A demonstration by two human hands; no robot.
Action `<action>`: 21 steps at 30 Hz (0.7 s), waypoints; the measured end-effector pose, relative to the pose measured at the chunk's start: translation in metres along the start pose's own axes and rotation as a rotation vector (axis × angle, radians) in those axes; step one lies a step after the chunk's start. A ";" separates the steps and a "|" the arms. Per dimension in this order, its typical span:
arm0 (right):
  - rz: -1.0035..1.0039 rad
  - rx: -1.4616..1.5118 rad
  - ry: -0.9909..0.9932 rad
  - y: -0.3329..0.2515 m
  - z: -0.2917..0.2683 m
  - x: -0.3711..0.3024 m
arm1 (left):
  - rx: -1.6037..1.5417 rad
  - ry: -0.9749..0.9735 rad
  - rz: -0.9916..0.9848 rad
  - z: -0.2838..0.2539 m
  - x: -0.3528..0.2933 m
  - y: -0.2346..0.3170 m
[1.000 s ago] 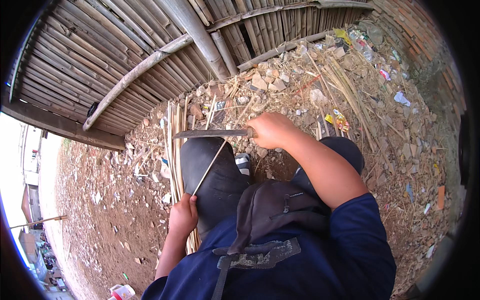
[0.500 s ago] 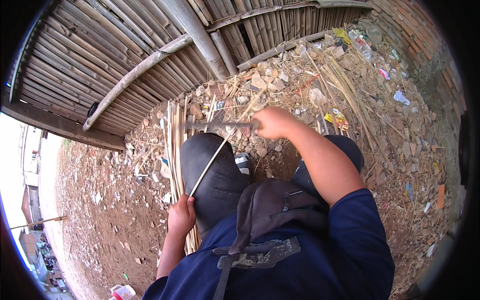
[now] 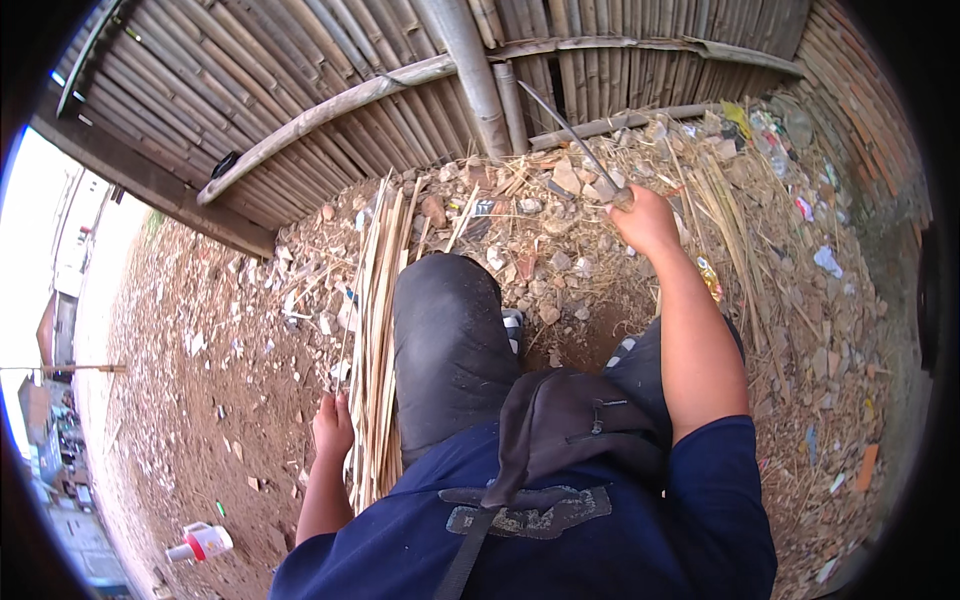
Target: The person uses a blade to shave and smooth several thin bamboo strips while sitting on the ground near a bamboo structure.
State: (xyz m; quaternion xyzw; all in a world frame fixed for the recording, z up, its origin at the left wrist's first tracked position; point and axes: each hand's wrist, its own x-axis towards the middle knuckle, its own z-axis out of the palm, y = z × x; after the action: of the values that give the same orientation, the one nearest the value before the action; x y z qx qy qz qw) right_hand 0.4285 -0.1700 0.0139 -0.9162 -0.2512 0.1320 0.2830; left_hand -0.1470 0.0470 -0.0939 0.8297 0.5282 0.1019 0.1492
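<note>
My right hand is closed round the handle of a long, narrow-bladed knife. Its blade slants up and left, toward the bamboo wall. Beside my left leg lies a bundle of long, pale split-bamboo strips, running roughly away from me. My left hand is just left of the bundle's near part, palm partly turned in. Its fingers are loosely bent with the tips slightly apart, and no strip shows between them.
Ahead stands a bamboo-slat wall with a thick post; a brick wall rises at right. Stones and litter cover the ground. More bamboo strips lie far right. A white-and-red plastic container lies lower left.
The strip my left hand held across my leg has left that hand, which moved left off the leg. My right hand swung the knife right and away from the bundle. The view shifted.
</note>
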 end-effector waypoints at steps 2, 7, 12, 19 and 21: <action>-0.010 0.026 0.006 0.011 0.003 0.003 | -0.018 -0.056 -0.111 0.010 0.000 -0.007; 0.032 -0.080 0.026 0.004 0.011 -0.004 | 0.004 -0.002 -0.130 0.059 -0.002 -0.039; 0.077 -0.104 0.006 -0.008 0.012 -0.005 | 0.045 -0.010 -0.177 0.075 0.021 -0.047; 0.017 -0.188 0.063 -0.001 0.031 -0.003 | 0.064 -0.189 -0.149 0.099 0.051 -0.079; 0.040 -0.183 0.026 -0.004 0.033 -0.003 | 0.097 -0.303 -0.166 0.106 0.049 -0.081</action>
State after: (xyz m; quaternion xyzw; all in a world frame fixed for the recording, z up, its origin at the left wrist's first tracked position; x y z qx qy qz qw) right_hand 0.4119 -0.1542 -0.0099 -0.9447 -0.2401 0.1021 0.1987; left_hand -0.1604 0.1093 -0.2217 0.7952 0.5708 -0.0623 0.1947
